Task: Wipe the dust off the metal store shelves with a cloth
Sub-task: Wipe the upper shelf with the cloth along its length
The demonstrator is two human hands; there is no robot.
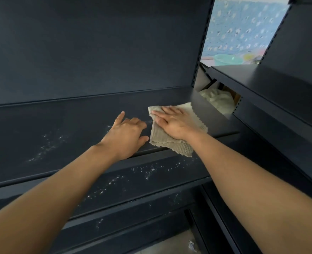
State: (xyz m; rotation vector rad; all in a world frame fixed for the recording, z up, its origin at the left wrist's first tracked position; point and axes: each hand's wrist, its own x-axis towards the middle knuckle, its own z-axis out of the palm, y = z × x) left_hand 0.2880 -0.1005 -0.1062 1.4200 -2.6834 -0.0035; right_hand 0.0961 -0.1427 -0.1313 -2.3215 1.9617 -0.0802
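Note:
A dark metal shelf (63,129) runs across the middle of the head view, with white dust specks on its left part. A beige waffle-textured cloth (162,143) lies on the shelf's right part, one corner hanging over the front edge. My right hand (173,121) presses flat on the cloth, fingers spread and pointing left. My left hand (127,132) rests on the shelf just left of the cloth, fingers loosely apart, holding nothing. A lower shelf (142,182) in front carries more white dust.
A dark back panel (96,48) rises behind the shelf. A second dark shelf unit (280,92) stands at the right, with pale fabric (217,99) in the gap between. Beyond the gap are a patterned blue wall and a green basin (226,59). Floor shows at the bottom.

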